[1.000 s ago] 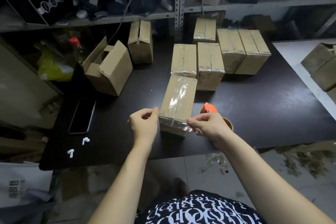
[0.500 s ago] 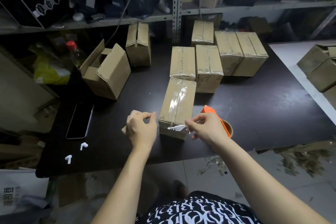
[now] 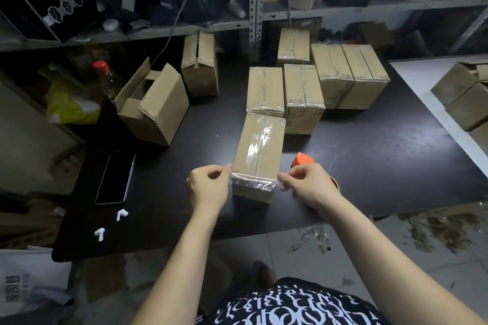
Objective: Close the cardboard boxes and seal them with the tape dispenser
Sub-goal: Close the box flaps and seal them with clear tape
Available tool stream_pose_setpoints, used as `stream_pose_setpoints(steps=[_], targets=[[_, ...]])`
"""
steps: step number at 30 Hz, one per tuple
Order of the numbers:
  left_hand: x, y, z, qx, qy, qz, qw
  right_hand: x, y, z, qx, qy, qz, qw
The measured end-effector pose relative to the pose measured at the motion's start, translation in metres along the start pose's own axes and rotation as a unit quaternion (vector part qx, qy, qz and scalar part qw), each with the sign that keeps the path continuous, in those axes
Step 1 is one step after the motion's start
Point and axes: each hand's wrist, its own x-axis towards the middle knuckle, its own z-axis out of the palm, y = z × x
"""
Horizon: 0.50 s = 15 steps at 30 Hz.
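On the counter (image 3: 369, 166), the cardboard box (image 3: 253, 150) has left hand (image 3: 207, 187) and right hand (image 3: 309, 187) at its near corners, the tape dispenser (image 3: 302, 160) just right of it, each grip pinching an end of the tape strip (image 3: 253, 182) sealing its front edge; next, likely, smoothing those ends down its sides.

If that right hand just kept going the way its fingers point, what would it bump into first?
The box it is taping. The right hand points leftward, pinching the tape at the box's near right corner, so that corner likely comes first. The left hand holds the tape's other end beyond.
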Motion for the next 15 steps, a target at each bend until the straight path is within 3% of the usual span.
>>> stream_pose_setpoints(steps=[7,15], targets=[[0.005,-0.005,0.005,-0.063,-0.020,-0.080,0.995,0.007,0.008,0.009,0.068,-0.039,0.035,0.996],[0.003,-0.008,0.014,-0.212,-0.018,-0.210,0.954,0.013,0.030,0.019,0.212,-0.068,0.136,0.965]])
